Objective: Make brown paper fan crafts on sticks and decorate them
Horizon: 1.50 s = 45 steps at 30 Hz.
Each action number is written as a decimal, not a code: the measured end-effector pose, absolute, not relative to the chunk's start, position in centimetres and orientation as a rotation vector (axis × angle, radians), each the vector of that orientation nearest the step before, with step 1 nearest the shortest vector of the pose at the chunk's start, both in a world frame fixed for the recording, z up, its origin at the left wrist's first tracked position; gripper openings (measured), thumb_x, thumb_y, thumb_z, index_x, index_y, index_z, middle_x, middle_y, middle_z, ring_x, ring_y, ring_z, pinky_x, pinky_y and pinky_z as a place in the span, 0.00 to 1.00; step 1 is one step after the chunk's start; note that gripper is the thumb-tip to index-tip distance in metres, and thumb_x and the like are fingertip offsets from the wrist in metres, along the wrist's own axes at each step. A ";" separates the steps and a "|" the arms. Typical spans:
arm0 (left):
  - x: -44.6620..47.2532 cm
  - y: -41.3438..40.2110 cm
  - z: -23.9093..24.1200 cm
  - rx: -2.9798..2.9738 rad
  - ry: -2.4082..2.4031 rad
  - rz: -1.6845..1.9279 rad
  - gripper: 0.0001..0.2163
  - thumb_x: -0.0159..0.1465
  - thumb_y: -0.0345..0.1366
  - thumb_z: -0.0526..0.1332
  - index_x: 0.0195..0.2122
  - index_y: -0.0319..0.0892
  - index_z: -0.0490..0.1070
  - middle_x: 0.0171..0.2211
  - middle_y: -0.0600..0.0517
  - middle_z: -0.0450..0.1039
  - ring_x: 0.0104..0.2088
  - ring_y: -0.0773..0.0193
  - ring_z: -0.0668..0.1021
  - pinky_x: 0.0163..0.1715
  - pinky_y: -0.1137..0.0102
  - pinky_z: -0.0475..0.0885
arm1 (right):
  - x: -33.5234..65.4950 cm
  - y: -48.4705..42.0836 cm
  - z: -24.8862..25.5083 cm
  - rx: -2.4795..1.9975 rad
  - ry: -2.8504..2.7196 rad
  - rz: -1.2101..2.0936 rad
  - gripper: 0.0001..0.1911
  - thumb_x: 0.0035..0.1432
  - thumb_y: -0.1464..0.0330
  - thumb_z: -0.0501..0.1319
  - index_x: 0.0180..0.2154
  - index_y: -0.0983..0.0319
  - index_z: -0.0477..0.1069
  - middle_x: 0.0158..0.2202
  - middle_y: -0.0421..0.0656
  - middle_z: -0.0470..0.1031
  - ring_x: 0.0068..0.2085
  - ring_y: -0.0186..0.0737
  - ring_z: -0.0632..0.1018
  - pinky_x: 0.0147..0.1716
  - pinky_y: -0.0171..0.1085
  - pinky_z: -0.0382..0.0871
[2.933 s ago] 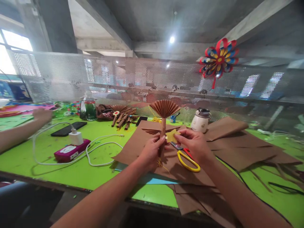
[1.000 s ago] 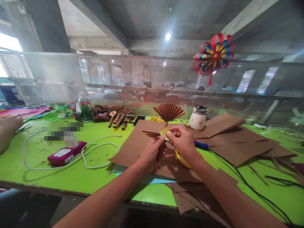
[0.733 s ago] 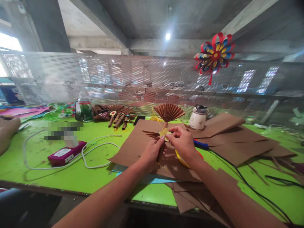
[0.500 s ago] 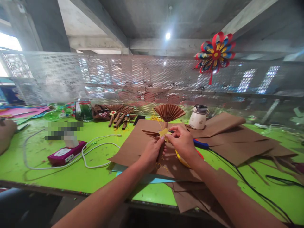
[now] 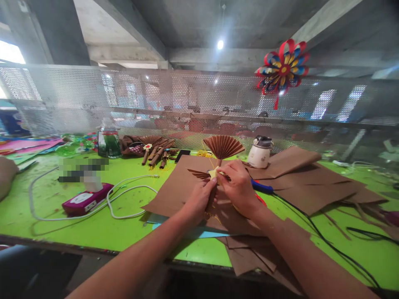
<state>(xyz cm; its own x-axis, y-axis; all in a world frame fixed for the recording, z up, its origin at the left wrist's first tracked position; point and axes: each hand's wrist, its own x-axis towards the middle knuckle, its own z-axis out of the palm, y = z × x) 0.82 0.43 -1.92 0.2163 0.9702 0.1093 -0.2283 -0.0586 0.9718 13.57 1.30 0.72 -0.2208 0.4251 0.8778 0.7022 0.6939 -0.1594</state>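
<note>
My left hand (image 5: 199, 198) is closed round the rolled stem of a brown paper craft, its thumb against a small yellow paper star (image 5: 213, 173). A pleated paper fan (image 5: 223, 146) opens out at the top of the stem, and a second, narrower pleated piece (image 5: 198, 173) sticks out to the left. The fingers of my right hand (image 5: 239, 185) pinch the star's right side, partly hiding it. Beneath both hands lies a large brown paper sheet (image 5: 174, 182). A blue-handled tool (image 5: 262, 187) with a black cord rests just right of my right hand.
More brown sheets (image 5: 318, 187) cover the right of the green table (image 5: 131, 228). A white jug (image 5: 259, 153), finished-looking paper rolls (image 5: 158, 153) and a green bottle (image 5: 109, 143) stand or lie behind. At left are a purple power strip (image 5: 87, 199), white cable and another person's arm (image 5: 6, 176).
My right fingers have closed in over the star's right side, covering more of it. The star appears turned slightly. My left hand keeps its hold on the stem.
</note>
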 end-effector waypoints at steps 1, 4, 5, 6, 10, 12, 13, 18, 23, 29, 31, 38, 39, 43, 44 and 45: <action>0.8 0.4 -1.9 1.196 0.825 1.203 0.16 0.55 0.49 0.59 0.25 0.38 0.65 0.19 0.55 0.64 0.18 0.72 0.66 0.18 0.77 0.59 | 13.6 1.4 0.6 -0.884 -1.857 -0.330 0.07 0.57 0.72 0.55 0.35 0.61 0.72 0.31 0.44 0.68 0.36 0.42 0.67 0.37 0.40 0.63; 0.8 0.4 -2.0 1.171 0.821 1.206 0.16 0.54 0.48 0.59 0.24 0.39 0.65 0.19 0.53 0.65 0.19 0.72 0.66 0.19 0.76 0.59 | 13.6 1.6 0.5 -0.872 -1.844 -0.330 0.07 0.57 0.72 0.55 0.34 0.61 0.72 0.30 0.44 0.67 0.36 0.41 0.67 0.36 0.40 0.62; 0.8 0.4 -2.0 1.169 0.823 1.203 0.15 0.54 0.48 0.59 0.24 0.39 0.65 0.19 0.53 0.65 0.19 0.71 0.66 0.19 0.76 0.59 | 13.6 1.6 0.5 -0.871 -1.840 -0.328 0.07 0.57 0.72 0.55 0.34 0.61 0.72 0.30 0.44 0.67 0.36 0.41 0.66 0.36 0.39 0.62; 0.8 0.4 -2.0 1.167 0.824 1.201 0.15 0.54 0.48 0.59 0.24 0.39 0.66 0.19 0.53 0.65 0.19 0.71 0.67 0.19 0.76 0.60 | 13.6 1.6 0.5 -0.870 -1.836 -0.323 0.07 0.57 0.72 0.55 0.34 0.61 0.72 0.30 0.44 0.67 0.36 0.41 0.66 0.36 0.39 0.62; 0.7 0.5 -2.1 1.123 0.833 1.195 0.16 0.54 0.48 0.59 0.24 0.38 0.65 0.20 0.54 0.66 0.19 0.71 0.68 0.20 0.76 0.62 | 13.8 1.2 0.4 -0.866 -1.826 -0.277 0.07 0.58 0.73 0.54 0.33 0.62 0.71 0.31 0.44 0.67 0.36 0.41 0.67 0.37 0.39 0.63; 0.7 0.6 -2.1 1.102 0.837 1.194 0.16 0.54 0.48 0.59 0.25 0.38 0.65 0.20 0.54 0.66 0.20 0.71 0.68 0.21 0.76 0.63 | 13.9 1.0 0.4 -0.867 -1.823 -0.264 0.07 0.58 0.73 0.54 0.34 0.62 0.71 0.31 0.45 0.67 0.37 0.41 0.67 0.37 0.40 0.63; 0.7 0.6 -2.2 1.105 0.831 1.196 0.16 0.54 0.48 0.59 0.25 0.38 0.65 0.20 0.54 0.66 0.20 0.71 0.68 0.21 0.77 0.63 | 13.9 1.0 0.3 -0.867 -1.826 -0.268 0.07 0.58 0.73 0.54 0.34 0.62 0.71 0.32 0.45 0.67 0.37 0.41 0.67 0.38 0.40 0.63; 0.6 0.7 -2.3 1.113 0.778 1.197 0.15 0.55 0.47 0.59 0.25 0.38 0.66 0.21 0.53 0.66 0.20 0.71 0.69 0.20 0.77 0.62 | 13.9 1.4 0.0 -0.869 -1.847 -0.354 0.06 0.55 0.73 0.56 0.33 0.62 0.72 0.31 0.45 0.67 0.38 0.43 0.66 0.38 0.41 0.63; 0.5 0.6 -2.2 1.029 0.741 1.194 0.12 0.53 0.43 0.60 0.28 0.37 0.67 0.22 0.53 0.66 0.22 0.71 0.70 0.21 0.77 0.64 | 13.9 1.4 -0.1 -0.867 -1.828 -0.359 0.06 0.55 0.72 0.57 0.33 0.62 0.72 0.31 0.45 0.67 0.37 0.42 0.66 0.38 0.41 0.63; 0.4 0.7 -2.2 1.042 0.736 1.192 0.09 0.52 0.38 0.61 0.23 0.37 0.66 0.21 0.53 0.65 0.21 0.71 0.68 0.20 0.77 0.63 | 13.9 1.2 -0.2 -0.871 -1.864 -0.359 0.08 0.56 0.72 0.56 0.31 0.62 0.73 0.30 0.45 0.66 0.37 0.42 0.66 0.37 0.41 0.62; 0.4 0.7 -2.0 1.027 0.729 1.206 0.08 0.51 0.37 0.61 0.23 0.37 0.66 0.21 0.52 0.66 0.21 0.72 0.68 0.20 0.77 0.63 | 13.9 1.0 -0.1 -0.874 -1.868 -0.348 0.08 0.57 0.71 0.55 0.33 0.63 0.74 0.30 0.45 0.66 0.37 0.42 0.66 0.38 0.41 0.62; 0.1 0.8 -1.8 1.028 0.692 1.235 0.09 0.52 0.38 0.62 0.26 0.36 0.68 0.22 0.52 0.68 0.22 0.71 0.69 0.21 0.77 0.64 | 14.2 0.0 0.3 -0.917 -1.967 -0.309 0.11 0.58 0.71 0.54 0.40 0.64 0.73 0.32 0.46 0.66 0.38 0.43 0.66 0.39 0.43 0.62; 0.1 0.9 -1.9 1.040 0.683 1.234 0.09 0.52 0.39 0.62 0.26 0.36 0.68 0.23 0.52 0.68 0.22 0.71 0.69 0.22 0.77 0.64 | 14.2 -0.1 0.3 -0.924 -1.975 -0.306 0.11 0.58 0.71 0.54 0.39 0.63 0.73 0.32 0.46 0.66 0.38 0.44 0.66 0.40 0.43 0.62; -0.1 0.9 -2.1 1.067 0.658 1.225 0.10 0.54 0.40 0.62 0.30 0.36 0.69 0.25 0.52 0.68 0.23 0.71 0.70 0.23 0.77 0.64 | 14.2 -0.2 0.4 -0.932 -1.966 -0.311 0.15 0.58 0.72 0.53 0.46 0.65 0.70 0.34 0.48 0.67 0.39 0.45 0.65 0.40 0.43 0.62; -0.2 0.9 -2.2 1.083 0.647 1.221 0.10 0.55 0.40 0.62 0.30 0.36 0.69 0.26 0.52 0.69 0.24 0.71 0.70 0.24 0.77 0.64 | 14.2 -0.2 0.3 -0.931 -1.987 -0.316 0.16 0.58 0.72 0.53 0.47 0.65 0.69 0.34 0.48 0.67 0.39 0.45 0.65 0.40 0.43 0.62; -0.2 1.0 -2.2 1.101 0.636 1.218 0.11 0.55 0.40 0.61 0.30 0.36 0.70 0.26 0.52 0.69 0.24 0.71 0.70 0.24 0.77 0.64 | 14.2 -0.2 0.3 -0.932 -2.015 -0.323 0.16 0.58 0.72 0.52 0.48 0.65 0.68 0.34 0.48 0.67 0.39 0.45 0.65 0.40 0.43 0.62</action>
<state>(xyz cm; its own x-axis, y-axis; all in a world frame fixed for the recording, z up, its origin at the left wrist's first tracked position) -0.18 0.95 -2.20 0.2762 0.9478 0.1592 -0.4104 -0.0335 0.9113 14.19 -0.21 0.32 -0.3430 0.4932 0.7994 0.7182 0.6863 -0.1152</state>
